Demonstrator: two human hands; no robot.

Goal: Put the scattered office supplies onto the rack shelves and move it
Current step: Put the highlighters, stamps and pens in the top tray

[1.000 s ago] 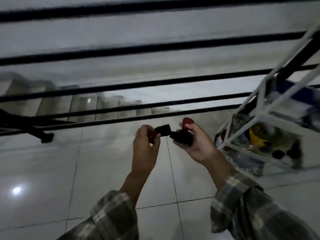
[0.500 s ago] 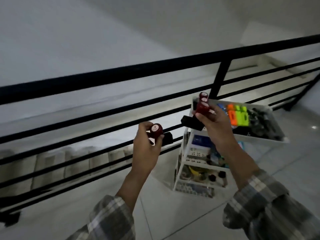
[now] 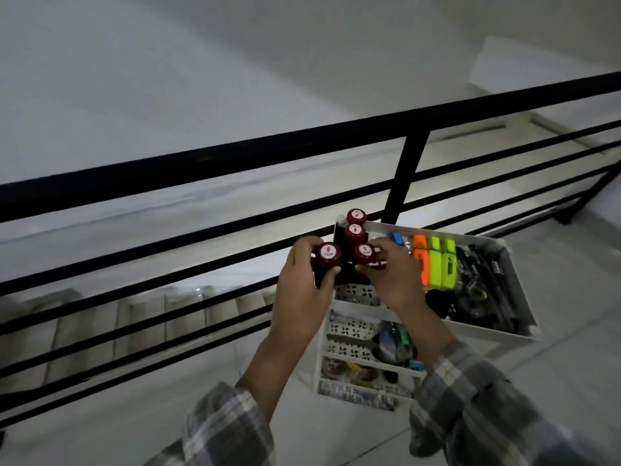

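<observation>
Both hands have closed in on the back-left corner of the white rack (image 3: 494,331); half a second ago they were held apart in front of the black railing (image 3: 235,156). The left hand (image 3: 299,290) now grips one red-capped stamp (image 3: 326,254), fingers curled round its dark body. The right hand (image 3: 393,277) pinches a second stamp (image 3: 365,253) just beside it, low over the top shelf. This looks like the placing step. The next move probably calls for lowering each stamp upright in front of the two already standing (image 3: 355,232) without toppling them, then letting go. That makes four stamps: two held, two shelved. Further along the shelf lie three highlighters (image 3: 434,264), one orange and two yellow-green, plus one small blue item (image 3: 396,238). The dark pens (image 3: 487,280) are too tangled to count. Lower shelves already hold supplies, so moving the rack seems close.
</observation>
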